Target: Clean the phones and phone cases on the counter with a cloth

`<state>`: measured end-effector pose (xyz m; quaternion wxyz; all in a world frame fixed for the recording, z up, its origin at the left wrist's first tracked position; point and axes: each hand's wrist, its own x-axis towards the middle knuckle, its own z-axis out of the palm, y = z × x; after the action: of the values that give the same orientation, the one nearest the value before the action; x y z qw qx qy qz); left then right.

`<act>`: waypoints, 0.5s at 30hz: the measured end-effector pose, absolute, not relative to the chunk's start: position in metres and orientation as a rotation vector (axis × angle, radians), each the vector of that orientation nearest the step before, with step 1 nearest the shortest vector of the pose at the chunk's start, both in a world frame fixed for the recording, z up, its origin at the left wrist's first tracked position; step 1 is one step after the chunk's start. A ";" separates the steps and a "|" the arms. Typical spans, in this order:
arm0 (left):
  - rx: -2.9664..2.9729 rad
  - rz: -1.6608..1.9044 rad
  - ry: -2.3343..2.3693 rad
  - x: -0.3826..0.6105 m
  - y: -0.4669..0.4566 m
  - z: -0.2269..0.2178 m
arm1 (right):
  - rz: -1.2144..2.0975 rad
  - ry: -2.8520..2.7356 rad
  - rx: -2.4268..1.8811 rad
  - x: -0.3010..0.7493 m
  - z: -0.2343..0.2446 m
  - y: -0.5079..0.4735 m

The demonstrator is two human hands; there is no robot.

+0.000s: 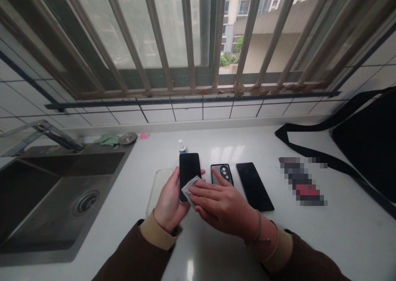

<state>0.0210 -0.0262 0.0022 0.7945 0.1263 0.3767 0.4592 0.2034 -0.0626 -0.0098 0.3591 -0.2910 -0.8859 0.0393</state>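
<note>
Head view: at left, the left hand (170, 202) grips a black-screened smartphone (189, 165), thumb along its left edge and fingertips showing past its right edge. The phone stands tilted up above the table, between the two hands. A pale wipe (188, 188) covers the lower right of its screen, pinned there under the nearly straight fingers of the right hand (227, 208), whose index finger is spread apart.

On the surface, from the left: a steel sink (69, 248) with a chrome faucet (60, 140), a green cloth (107, 140) and a round metal stopper (128, 138) on its back edge; a pink slip (144, 136); a clear phone case (157, 182); a small white-capped bottle (181, 145) behind the phone; a black-rimmed phone case (225, 173); a black slab-like device (255, 188); a blurred-out item (301, 182); and a black bag (368, 136) with its strap. The white table (334, 239) meets white wall tiles (188, 114) below a barred window (163, 33).
</note>
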 end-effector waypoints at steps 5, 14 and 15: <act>0.253 1.016 0.756 0.028 -0.027 0.004 | 0.042 -2.181 -1.039 0.204 -0.017 -0.056; 0.423 0.787 0.695 0.032 -0.044 0.002 | -0.044 -1.994 -1.160 0.209 -0.022 -0.051; 0.455 0.780 0.697 0.032 -0.045 0.001 | -0.039 -1.990 -1.138 0.210 -0.022 -0.050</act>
<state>0.0324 -0.0449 0.0014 0.8417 0.2155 0.3298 0.3693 0.2105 -0.0504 -0.0216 0.4116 -0.4523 -0.7910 -0.0155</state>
